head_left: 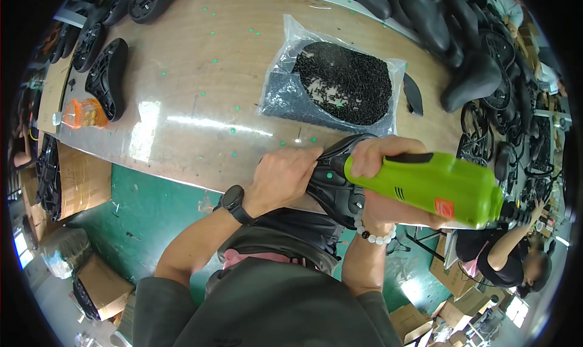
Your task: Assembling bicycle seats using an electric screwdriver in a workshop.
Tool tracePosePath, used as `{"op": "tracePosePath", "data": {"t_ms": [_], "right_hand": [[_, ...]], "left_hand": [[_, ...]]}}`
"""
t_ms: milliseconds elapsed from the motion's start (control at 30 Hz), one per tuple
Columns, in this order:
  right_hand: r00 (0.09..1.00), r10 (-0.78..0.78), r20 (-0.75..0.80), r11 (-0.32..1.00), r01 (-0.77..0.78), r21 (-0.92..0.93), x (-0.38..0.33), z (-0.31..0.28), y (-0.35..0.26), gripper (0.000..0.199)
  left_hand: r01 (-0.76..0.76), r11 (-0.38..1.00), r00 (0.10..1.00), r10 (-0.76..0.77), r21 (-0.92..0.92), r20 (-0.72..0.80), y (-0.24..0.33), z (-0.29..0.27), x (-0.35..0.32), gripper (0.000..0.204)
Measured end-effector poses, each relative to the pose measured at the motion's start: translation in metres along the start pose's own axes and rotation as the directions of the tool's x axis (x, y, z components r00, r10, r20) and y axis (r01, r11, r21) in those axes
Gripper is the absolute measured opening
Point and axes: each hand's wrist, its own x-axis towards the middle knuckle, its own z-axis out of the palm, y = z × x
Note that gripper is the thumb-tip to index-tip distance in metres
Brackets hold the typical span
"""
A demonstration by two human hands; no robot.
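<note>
My right hand (388,183) grips a bright green power screwdriver (434,189), its nose pressed against a black plastic saddle base (334,180) at the table's near edge. My left hand (285,177) clamps that black part from the left, a black watch on the wrist. A white bead bracelet circles my right wrist. Just beyond, a clear plastic bag (331,83) lies open with a heap of small black screws.
The wooden table (200,104) carries black saddle parts along its far and left edges (108,77) and finished black saddles at the right (473,74). An orange bottle (82,113) lies at left. Cardboard boxes stand on the green floor. Another person sits at lower right (510,256).
</note>
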Motion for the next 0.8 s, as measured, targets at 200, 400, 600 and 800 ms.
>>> {"op": "tracePosePath", "data": {"t_ms": [200, 400, 600, 800], "right_hand": [[0.956, 0.281, 0.088, 0.856, -0.208, -0.474, 0.019, 0.028, -0.026, 0.083], [0.889, 0.067, 0.454, 0.953, 0.078, -0.294, 0.008, 0.023, -0.008, 0.042], [0.956, -0.024, 0.293, 0.973, 0.089, -0.213, 0.003, 0.013, -0.026, 0.045], [0.993, -0.074, 0.095, 0.938, 0.102, -0.332, -0.023, 0.019, -0.024, 0.078]], "left_hand": [[-0.004, 0.999, 0.999, 0.003, 0.047, 0.034, 0.004, -0.006, 0.000, 0.025], [-0.090, 0.988, 0.995, 0.096, 0.129, -0.039, 0.008, -0.004, -0.007, 0.026], [-0.095, 0.991, 0.995, 0.096, 0.099, -0.006, 0.011, 0.005, -0.006, 0.028], [-0.080, 0.994, 0.997, 0.079, 0.079, 0.016, 0.013, 0.004, -0.004, 0.026]]}}
